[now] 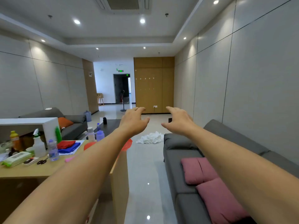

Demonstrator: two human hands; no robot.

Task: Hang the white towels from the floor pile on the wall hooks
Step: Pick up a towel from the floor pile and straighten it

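The person is holding both arms out ahead, the left hand [134, 121] and right hand [178, 121] loosely curled and gripping nothing. The pile of white towels [150, 137] is lying on the tiled floor [145, 167] at 12 o'clock, just beside the near end of the grey sofa [181, 159]. The wall hooks [145, 78] are showing as pale dots on the wooden panel beyond. At 9 o'clock, bottles and scissors [41, 162] are sitting on the surface [40, 170].

Both forearms were bare up to the frame's lower edge, no sleeves showing. The left hand [133, 121] and right hand [178, 121] wore no gloves, rings or watch.
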